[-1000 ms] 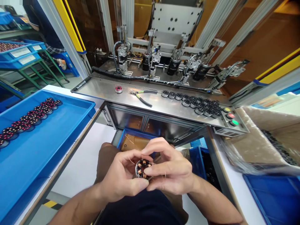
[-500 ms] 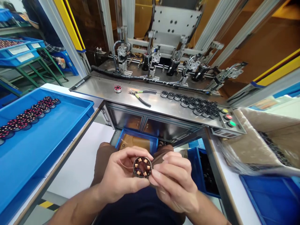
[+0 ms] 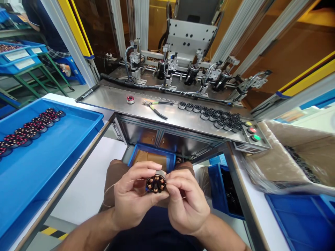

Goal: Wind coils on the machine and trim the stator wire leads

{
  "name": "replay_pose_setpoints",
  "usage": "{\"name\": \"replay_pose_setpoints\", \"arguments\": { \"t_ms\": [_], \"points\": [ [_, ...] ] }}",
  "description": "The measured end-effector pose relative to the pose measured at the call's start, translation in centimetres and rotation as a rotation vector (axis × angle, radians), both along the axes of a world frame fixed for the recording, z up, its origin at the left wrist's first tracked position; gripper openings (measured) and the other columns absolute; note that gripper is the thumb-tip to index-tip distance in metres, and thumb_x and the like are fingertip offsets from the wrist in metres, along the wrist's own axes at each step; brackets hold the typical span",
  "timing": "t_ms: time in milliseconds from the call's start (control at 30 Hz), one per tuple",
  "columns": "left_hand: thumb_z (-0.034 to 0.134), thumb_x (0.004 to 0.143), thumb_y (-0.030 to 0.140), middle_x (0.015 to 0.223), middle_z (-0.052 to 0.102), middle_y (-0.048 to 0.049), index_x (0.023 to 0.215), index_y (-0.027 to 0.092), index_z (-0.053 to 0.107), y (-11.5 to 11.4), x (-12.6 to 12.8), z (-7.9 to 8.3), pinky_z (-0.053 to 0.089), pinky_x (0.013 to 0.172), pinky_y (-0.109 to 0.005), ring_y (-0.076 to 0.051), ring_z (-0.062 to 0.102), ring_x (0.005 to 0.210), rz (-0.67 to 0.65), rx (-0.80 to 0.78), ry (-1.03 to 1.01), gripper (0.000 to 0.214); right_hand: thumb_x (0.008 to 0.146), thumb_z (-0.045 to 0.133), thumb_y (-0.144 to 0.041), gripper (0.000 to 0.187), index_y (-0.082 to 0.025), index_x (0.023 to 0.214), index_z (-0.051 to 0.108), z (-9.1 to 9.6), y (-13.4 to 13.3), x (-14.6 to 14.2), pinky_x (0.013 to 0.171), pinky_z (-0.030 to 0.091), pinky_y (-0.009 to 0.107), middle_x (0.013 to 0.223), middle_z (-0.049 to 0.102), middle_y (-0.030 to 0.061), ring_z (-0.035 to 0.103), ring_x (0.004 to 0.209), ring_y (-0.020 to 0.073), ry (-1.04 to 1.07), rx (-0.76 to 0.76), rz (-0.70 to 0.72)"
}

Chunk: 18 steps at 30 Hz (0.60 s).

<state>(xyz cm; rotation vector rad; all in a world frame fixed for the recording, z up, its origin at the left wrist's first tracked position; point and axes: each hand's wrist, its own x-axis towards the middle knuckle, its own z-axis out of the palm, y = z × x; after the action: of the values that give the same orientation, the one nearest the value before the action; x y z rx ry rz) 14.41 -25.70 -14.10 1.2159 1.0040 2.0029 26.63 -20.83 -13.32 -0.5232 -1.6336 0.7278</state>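
A small round motor stator point(image 3: 156, 184) with copper coils around a dark core is held above my lap, coil side toward me. My left hand point(image 3: 133, 191) is closed around its left side, fingers over the top and thumb underneath. Thin copper wire point(image 3: 111, 186) trails out leftward past that hand. At the stator's right edge my right hand point(image 3: 186, 202) is closed in a pinch. A short wire end point(image 3: 184, 197) pokes out of its fingers; the fingertips partly hide what they grip.
On the steel ledge lie a red-wound stator point(image 3: 130, 99), cutting pliers point(image 3: 158, 108) and many black stators point(image 3: 222, 116). A blue tray point(image 3: 65, 146) of wound stators is left. Machine fixtures point(image 3: 192, 75) stand behind. Push buttons point(image 3: 252, 130) and a lined carton point(image 3: 277, 153) are right. Another person point(image 3: 49, 28) sits back left.
The stator has tipped, so its metal side wall now shows on top. My right hand has moved slightly left, fingers more curled, and a wire end now shows by it.
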Motion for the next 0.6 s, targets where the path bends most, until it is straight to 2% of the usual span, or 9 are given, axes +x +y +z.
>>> {"name": "replay_pose_setpoints", "arguments": {
  "t_ms": [133, 233, 300, 367, 467, 600],
  "points": [
    [0.088, 0.066, 0.007, 0.112, 0.072, -0.0047, 0.108, 0.027, 0.070, 0.3, 0.4, -0.2, 0.062, 0.080, -0.026, -0.017, 0.073, 0.094, 0.000, -0.037, -0.039, 0.050, 0.089, 0.057, -0.008, 0.015, -0.020, 0.092, 0.066, -0.1, 0.6, 0.0, 0.058, 0.057, 0.028, 0.075, 0.064, 0.0036, 0.064, 0.067, 0.0160, 0.002, 0.031, 0.016],
    [0.095, 0.058, 0.030, 0.120, 0.070, -0.0080, 0.120, 0.028, 0.065, 0.4, -0.2, -0.4, 0.059, 0.086, -0.029, -0.022, 0.070, 0.103, -0.104, -0.147, -0.056, 0.068, 0.092, 0.057, -0.011, 0.012, -0.020, 0.093, 0.066, 0.0, 1.5, 0.3, 0.058, 0.058, 0.028, 0.076, 0.066, 0.0042, 0.067, 0.068, 0.0165, -0.047, 0.117, 0.020],
    [0.092, 0.059, 0.045, 0.114, 0.070, -0.0086, 0.125, 0.026, 0.062, 0.3, -1.1, -0.6, 0.057, 0.086, -0.028, -0.022, 0.067, 0.101, -0.198, -0.256, -0.027, 0.076, 0.093, 0.058, -0.013, 0.011, -0.020, 0.093, 0.066, 0.1, 2.0, 0.6, 0.058, 0.059, 0.028, 0.076, 0.067, 0.0048, 0.068, 0.068, 0.0169, -0.077, 0.153, 0.029],
    [0.085, 0.068, 0.052, 0.102, 0.070, -0.0072, 0.126, 0.023, 0.062, 0.3, -2.0, -0.6, 0.055, 0.079, -0.025, -0.019, 0.067, 0.091, -0.330, -0.339, 0.004, 0.069, 0.093, 0.058, -0.013, 0.011, -0.020, 0.094, 0.066, 0.1, 2.3, 0.8, 0.058, 0.059, 0.028, 0.077, 0.067, 0.0051, 0.068, 0.068, 0.0169, -0.092, 0.170, 0.043],
    [0.071, 0.083, 0.055, 0.089, 0.069, -0.0046, 0.120, 0.022, 0.064, 0.3, -2.8, -0.5, 0.054, 0.071, -0.025, -0.016, 0.066, 0.077, -0.528, -0.373, -0.056, 0.050, 0.094, 0.057, -0.012, 0.012, -0.019, 0.095, 0.066, 0.0, 2.6, 1.1, 0.059, 0.059, 0.028, 0.078, 0.067, 0.0056, 0.068, 0.069, 0.0168, -0.093, 0.180, 0.062],
    [0.064, 0.091, 0.048, 0.085, 0.069, -0.0048, 0.116, 0.019, 0.066, 0.5, -2.7, -0.6, 0.054, 0.070, -0.027, -0.016, 0.067, 0.074, -0.576, -0.375, -0.183, 0.038, 0.095, 0.056, -0.013, 0.011, -0.018, 0.095, 0.066, -0.1, 2.9, 1.3, 0.060, 0.057, 0.027, 0.078, 0.066, 0.0059, 0.066, 0.068, 0.0161, -0.115, 0.204, 0.061]
  ]
}}
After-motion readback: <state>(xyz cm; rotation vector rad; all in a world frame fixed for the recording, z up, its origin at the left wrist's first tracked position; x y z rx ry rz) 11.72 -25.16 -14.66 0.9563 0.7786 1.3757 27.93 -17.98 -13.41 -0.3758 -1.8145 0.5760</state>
